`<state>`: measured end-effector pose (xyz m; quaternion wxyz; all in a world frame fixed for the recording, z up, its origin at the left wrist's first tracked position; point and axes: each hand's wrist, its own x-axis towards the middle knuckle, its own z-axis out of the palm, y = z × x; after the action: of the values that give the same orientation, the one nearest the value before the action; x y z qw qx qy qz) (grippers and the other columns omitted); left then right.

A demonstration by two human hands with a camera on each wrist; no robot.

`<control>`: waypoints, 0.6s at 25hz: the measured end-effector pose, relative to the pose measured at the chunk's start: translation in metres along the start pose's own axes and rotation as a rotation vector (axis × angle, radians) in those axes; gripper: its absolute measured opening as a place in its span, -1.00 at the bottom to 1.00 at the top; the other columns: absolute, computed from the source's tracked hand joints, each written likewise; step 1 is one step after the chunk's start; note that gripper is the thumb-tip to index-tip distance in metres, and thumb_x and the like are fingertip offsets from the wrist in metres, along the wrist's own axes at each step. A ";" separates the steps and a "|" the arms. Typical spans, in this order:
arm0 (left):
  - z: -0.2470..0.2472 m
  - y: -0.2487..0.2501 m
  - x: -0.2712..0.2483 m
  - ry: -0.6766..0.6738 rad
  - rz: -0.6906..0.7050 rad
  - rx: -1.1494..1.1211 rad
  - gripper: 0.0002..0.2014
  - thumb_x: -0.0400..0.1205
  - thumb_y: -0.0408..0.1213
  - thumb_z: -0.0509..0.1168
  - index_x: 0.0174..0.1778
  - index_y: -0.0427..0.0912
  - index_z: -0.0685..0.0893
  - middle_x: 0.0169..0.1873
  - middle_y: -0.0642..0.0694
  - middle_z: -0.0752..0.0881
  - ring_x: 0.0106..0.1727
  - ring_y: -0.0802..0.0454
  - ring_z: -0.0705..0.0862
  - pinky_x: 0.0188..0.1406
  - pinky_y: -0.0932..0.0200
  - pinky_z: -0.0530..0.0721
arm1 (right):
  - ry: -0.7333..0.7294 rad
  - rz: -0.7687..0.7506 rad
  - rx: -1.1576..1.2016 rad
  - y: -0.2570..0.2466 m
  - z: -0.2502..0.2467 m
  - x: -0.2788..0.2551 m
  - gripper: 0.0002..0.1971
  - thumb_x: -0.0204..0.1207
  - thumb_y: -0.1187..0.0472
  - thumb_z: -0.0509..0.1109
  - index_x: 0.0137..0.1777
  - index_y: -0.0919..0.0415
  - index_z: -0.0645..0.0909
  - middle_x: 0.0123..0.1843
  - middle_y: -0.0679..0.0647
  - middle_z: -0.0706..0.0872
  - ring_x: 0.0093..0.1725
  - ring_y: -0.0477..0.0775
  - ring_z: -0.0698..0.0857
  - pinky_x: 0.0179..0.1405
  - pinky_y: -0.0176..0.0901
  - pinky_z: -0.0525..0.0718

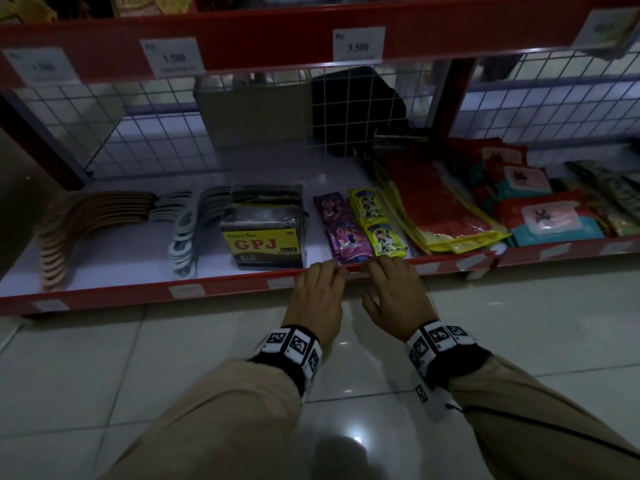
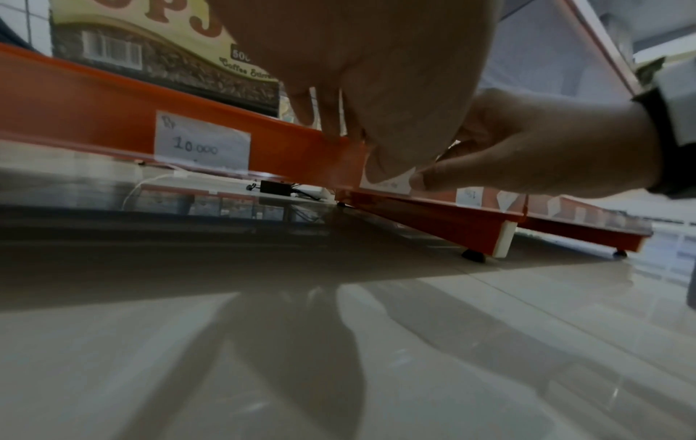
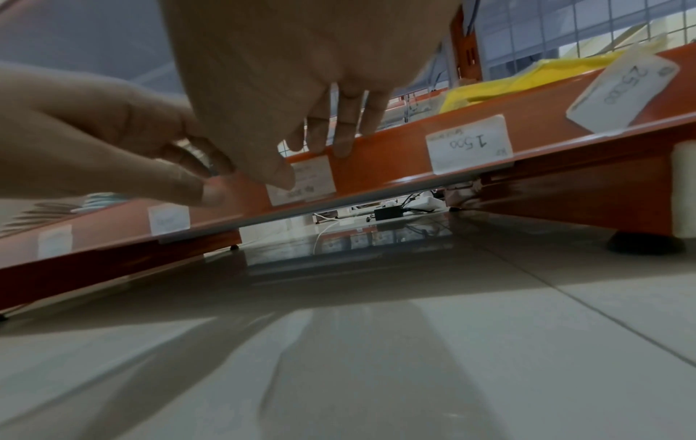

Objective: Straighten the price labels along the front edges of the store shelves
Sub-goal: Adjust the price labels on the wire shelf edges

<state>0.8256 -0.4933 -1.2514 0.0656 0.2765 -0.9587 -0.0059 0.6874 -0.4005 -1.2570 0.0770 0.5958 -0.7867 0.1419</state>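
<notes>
Both hands are at the red front rail (image 1: pixel 242 285) of the bottom shelf. A small white price label (image 3: pixel 312 178) sits on the rail between them. My right hand (image 1: pixel 391 268) lays its fingers over the rail's top edge while its thumb (image 3: pixel 278 175) presses the label's face. My left hand (image 1: pixel 325 271) hooks its fingers over the rim, its thumb (image 2: pixel 388 166) on the label's (image 2: pixel 395 183) left part. From the head view the hands hide the label. To the right, a "1.500" label (image 3: pixel 469 146) sits straight and a "25.000" label (image 3: pixel 621 92) is tilted.
A "10.000" label (image 2: pixel 201 143) lies left of the hands, below the GPJ pack (image 1: pixel 266 237). Sachets (image 1: pixel 360 223), hangers (image 1: pixel 86 230) and red packs (image 1: pixel 440 202) fill the shelf. The upper rail carries labels (image 1: pixel 358 45), one tilted at far right (image 1: pixel 606 29). Glossy floor tiles (image 1: pixel 346 375) lie below.
</notes>
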 end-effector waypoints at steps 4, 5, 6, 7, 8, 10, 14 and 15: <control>0.000 0.004 0.003 -0.016 -0.040 -0.001 -0.49 0.53 -0.28 0.18 0.45 -0.08 0.40 0.23 -0.10 0.47 0.19 -0.13 0.44 0.13 0.02 0.39 | 0.066 -0.066 0.017 0.006 0.003 -0.003 -0.60 0.27 0.28 0.50 0.14 0.28 0.62 0.04 0.20 0.67 -0.02 0.26 0.62 -0.07 0.05 0.60; 0.000 0.003 0.004 -0.023 -0.037 0.000 -0.48 0.54 -0.28 0.17 0.47 -0.07 0.37 0.23 -0.09 0.46 0.19 -0.13 0.42 0.12 0.02 0.38 | 0.069 -0.071 0.008 0.006 0.004 -0.003 -0.61 0.27 0.28 0.51 0.13 0.27 0.63 0.02 0.19 0.67 -0.03 0.26 0.62 -0.08 0.04 0.59; 0.000 0.003 0.005 -0.028 -0.036 0.000 -0.48 0.54 -0.27 0.16 0.47 -0.05 0.36 0.24 -0.09 0.45 0.19 -0.13 0.41 0.12 0.01 0.37 | 0.069 -0.066 -0.002 0.005 0.004 -0.004 -0.61 0.26 0.27 0.52 0.11 0.26 0.63 0.01 0.18 0.67 -0.04 0.25 0.62 -0.08 0.04 0.58; 0.000 0.003 0.005 -0.030 -0.040 0.001 -0.49 0.55 -0.25 0.16 0.46 -0.05 0.36 0.24 -0.09 0.44 0.20 -0.14 0.40 0.12 0.01 0.36 | 0.070 -0.054 -0.009 0.004 0.004 -0.004 -0.61 0.24 0.26 0.53 0.09 0.25 0.63 -0.01 0.18 0.67 -0.05 0.26 0.61 -0.10 0.04 0.56; -0.001 0.003 0.006 -0.028 -0.050 0.000 -0.52 0.55 -0.24 0.16 0.43 -0.05 0.38 0.24 -0.09 0.44 0.20 -0.14 0.40 0.12 0.01 0.36 | 0.068 -0.036 -0.011 0.002 0.004 -0.004 -0.61 0.23 0.25 0.54 0.08 0.25 0.63 -0.02 0.18 0.67 -0.05 0.26 0.61 -0.11 0.05 0.56; -0.002 0.004 0.006 -0.028 -0.063 -0.006 -0.59 0.55 -0.23 0.17 0.35 -0.05 0.43 0.23 -0.09 0.43 0.19 -0.13 0.39 0.13 0.02 0.37 | 0.040 0.006 -0.011 0.000 0.004 -0.001 -0.61 0.24 0.23 0.53 0.09 0.25 0.63 0.01 0.21 0.65 -0.04 0.29 0.61 -0.10 0.08 0.54; -0.001 0.001 0.005 -0.036 -0.038 -0.022 -0.59 0.55 -0.23 0.18 0.35 -0.04 0.42 0.23 -0.08 0.41 0.22 -0.12 0.37 0.16 0.04 0.35 | -0.004 0.076 0.006 -0.003 0.003 0.005 -0.73 0.39 0.17 0.44 0.06 0.24 0.62 0.10 0.25 0.62 0.06 0.30 0.58 0.00 0.11 0.50; -0.001 0.000 0.006 -0.039 -0.038 -0.027 -0.59 0.56 -0.23 0.18 0.35 -0.04 0.42 0.23 -0.08 0.41 0.22 -0.11 0.37 0.17 0.04 0.35 | -0.001 0.087 0.026 -0.003 0.002 0.007 -0.76 0.42 0.17 0.43 0.05 0.24 0.63 0.10 0.24 0.62 0.08 0.30 0.57 0.00 0.10 0.48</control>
<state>0.8208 -0.4962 -1.2493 0.0506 0.2938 -0.9542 -0.0253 0.6887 -0.4086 -1.2569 0.0627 0.5618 -0.8102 0.1550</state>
